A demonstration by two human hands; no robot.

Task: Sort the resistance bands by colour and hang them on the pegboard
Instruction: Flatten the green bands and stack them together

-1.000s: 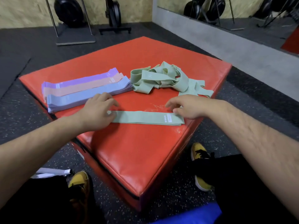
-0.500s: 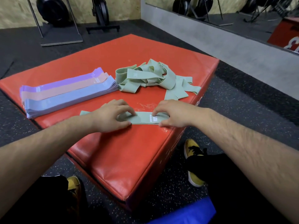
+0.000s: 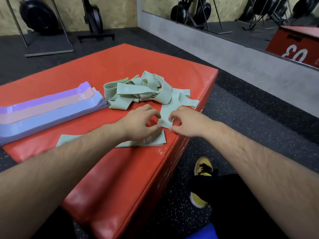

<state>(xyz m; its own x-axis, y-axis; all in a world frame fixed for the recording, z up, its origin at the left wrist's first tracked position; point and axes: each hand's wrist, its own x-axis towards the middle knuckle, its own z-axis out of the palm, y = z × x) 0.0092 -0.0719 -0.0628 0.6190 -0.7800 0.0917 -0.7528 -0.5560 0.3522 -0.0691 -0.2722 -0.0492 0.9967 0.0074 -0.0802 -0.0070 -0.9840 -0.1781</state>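
two hands flank the loose end of one sage-green band [image 3: 166, 114] trailing from the tangled green pile [image 3: 138, 90] on the red plyo box [image 3: 120, 66]: left hand [image 3: 139, 124] pinches its left edge, right hand [image 3: 189, 124] its right, thumbs and forefingers curled.

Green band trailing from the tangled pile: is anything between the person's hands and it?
Nothing visible. The left hand and right hand are at the near end of the trailing green band, fingertips at its two edges; whether they pinch it is unclear. The flattened green band lies nearer, under the left hand, not between.
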